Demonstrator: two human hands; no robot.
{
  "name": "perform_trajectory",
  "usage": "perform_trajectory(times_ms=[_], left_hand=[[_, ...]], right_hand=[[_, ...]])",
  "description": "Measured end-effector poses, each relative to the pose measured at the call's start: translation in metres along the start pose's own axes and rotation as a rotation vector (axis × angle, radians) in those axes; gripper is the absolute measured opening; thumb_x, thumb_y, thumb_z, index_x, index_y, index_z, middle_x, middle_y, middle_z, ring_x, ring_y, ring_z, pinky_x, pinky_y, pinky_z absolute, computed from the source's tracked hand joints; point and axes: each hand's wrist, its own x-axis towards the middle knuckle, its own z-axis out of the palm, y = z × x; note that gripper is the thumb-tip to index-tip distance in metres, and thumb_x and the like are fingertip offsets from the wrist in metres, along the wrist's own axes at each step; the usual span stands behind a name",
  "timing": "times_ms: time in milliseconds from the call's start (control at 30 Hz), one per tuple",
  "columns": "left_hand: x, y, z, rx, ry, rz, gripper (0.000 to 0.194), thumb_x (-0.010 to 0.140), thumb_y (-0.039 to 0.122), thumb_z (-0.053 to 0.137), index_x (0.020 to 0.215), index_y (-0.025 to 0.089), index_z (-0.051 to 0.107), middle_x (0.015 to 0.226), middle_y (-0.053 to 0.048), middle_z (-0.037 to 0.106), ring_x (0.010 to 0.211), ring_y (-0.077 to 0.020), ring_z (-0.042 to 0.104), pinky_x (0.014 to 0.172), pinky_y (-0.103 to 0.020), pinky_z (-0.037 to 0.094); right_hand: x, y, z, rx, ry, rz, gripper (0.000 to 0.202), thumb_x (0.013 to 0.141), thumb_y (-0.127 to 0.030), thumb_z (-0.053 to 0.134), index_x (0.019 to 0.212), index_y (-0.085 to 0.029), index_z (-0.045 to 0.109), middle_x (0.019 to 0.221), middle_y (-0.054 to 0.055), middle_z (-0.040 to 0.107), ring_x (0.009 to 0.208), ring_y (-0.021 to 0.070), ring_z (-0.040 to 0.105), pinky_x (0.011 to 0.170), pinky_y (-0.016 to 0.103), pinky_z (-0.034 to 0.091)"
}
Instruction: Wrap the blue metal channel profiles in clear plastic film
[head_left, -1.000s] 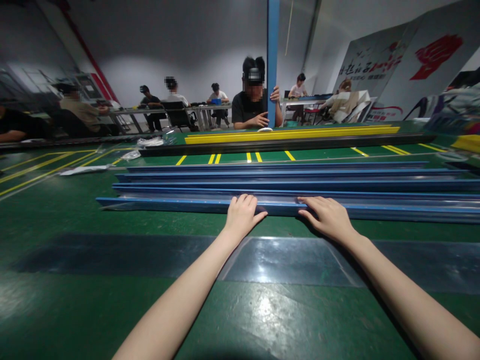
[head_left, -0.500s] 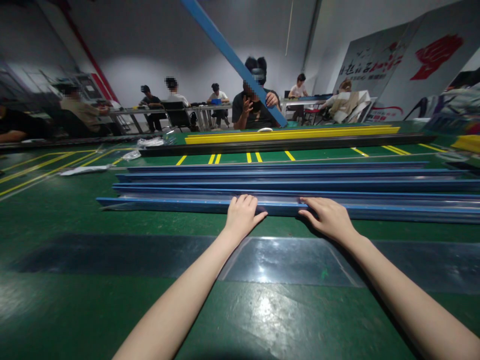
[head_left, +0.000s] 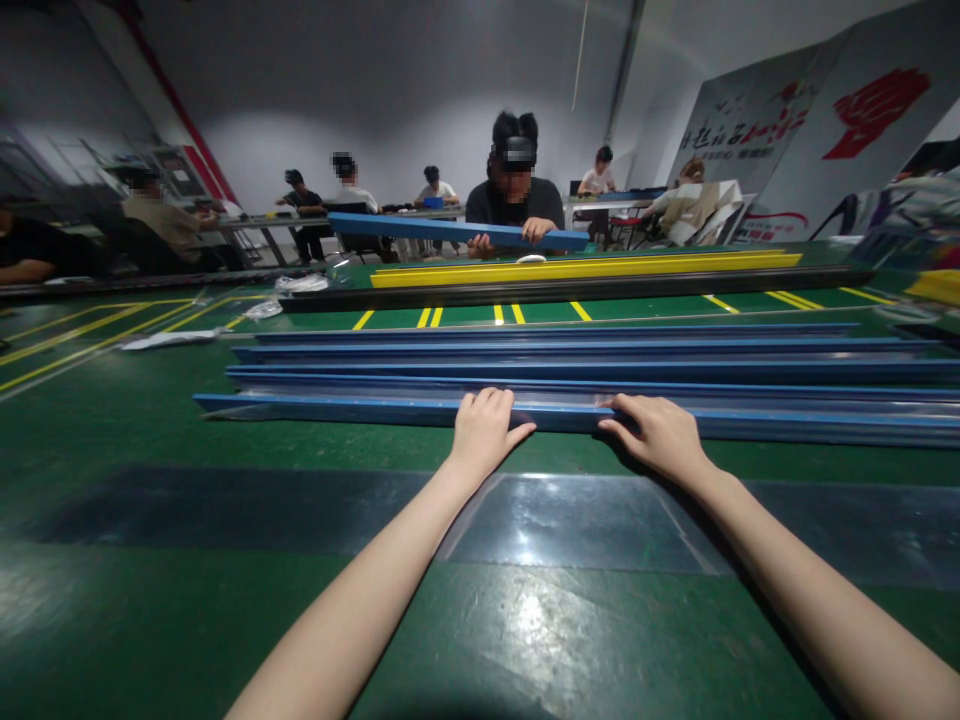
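A long blue channel-shaped strip [head_left: 337, 408] lies crosswise on the green table, nearest to me among several similar ones. My left hand [head_left: 484, 435] is closed on its near wall, fingers over the top edge and thumb along the front. Farther right, my right hand [head_left: 664, 435] grips the same wall, its thumb in front and its fingertips reaching inside the channel. More blue strips [head_left: 390, 352] lie parallel just behind. Between my forearms and beyond them, a clear plastic sheet [head_left: 562, 520] is flat on the table.
Beyond the blue strips lie a black strip [head_left: 600, 290] and a yellow strip [head_left: 585, 270]. Across the table, a person [head_left: 517, 180] holds a blue bar [head_left: 405, 226] in both hands. Crumpled clear plastic [head_left: 300, 284] sits at the far left. Yellow tape lines mark the green tabletop [head_left: 112, 430].
My hands stay in place on the front blue strip. The person opposite has lowered the blue bar from a steep slant to nearly level and now has both hands on it.
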Motion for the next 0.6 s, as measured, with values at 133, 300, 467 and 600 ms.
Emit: perform_trajectory(times_ms=[133,300,467,600], left_hand=[[0.0000,0.0003,0.0005,0.012,0.005,-0.011,0.038,0.076,0.053,0.054,0.084,0.016,0.052,0.086,-0.006,0.062,0.088,-0.0211,0.053,0.071,-0.032,0.033],[0.0000,0.0006,0.0005,0.028,0.013,-0.012,0.039,0.075,0.054,0.054,0.084,0.015,0.052,0.086,-0.007,0.061,0.088,-0.0216,0.053,0.072,-0.033,0.034],[-0.0002,0.0006,0.0000,0.036,0.006,-0.008,0.039,0.076,0.053,0.054,0.084,0.015,0.053,0.084,-0.007,0.061,0.086,-0.0217,0.052,0.071,-0.033,0.034],[-0.0002,0.0008,-0.0014,0.028,-0.010,-0.008,0.037,0.077,0.052,0.053,0.085,0.016,0.053,0.085,-0.006,0.062,0.085,-0.0218,0.052,0.071,-0.033,0.033]], right_hand=[[0.0005,0.0001,-0.0006,-0.018,-0.019,0.000,0.037,0.084,-0.049,0.038,0.094,-0.021,0.061,0.085,0.006,0.068,0.074,0.0201,0.059,0.064,0.027,0.034],[0.0003,0.0000,-0.0007,-0.032,-0.024,-0.006,0.037,0.084,-0.049,0.037,0.089,-0.020,0.060,0.081,0.006,0.067,0.072,0.0195,0.058,0.062,0.026,0.032],[0.0005,-0.0001,0.0001,-0.062,-0.022,-0.012,0.037,0.085,-0.050,0.037,0.084,-0.020,0.058,0.076,0.005,0.065,0.069,0.0187,0.056,0.062,0.026,0.032],[0.0007,0.0003,0.0006,-0.039,-0.019,-0.017,0.036,0.085,-0.049,0.038,0.084,-0.019,0.058,0.077,0.006,0.064,0.071,0.0187,0.055,0.065,0.027,0.032]])
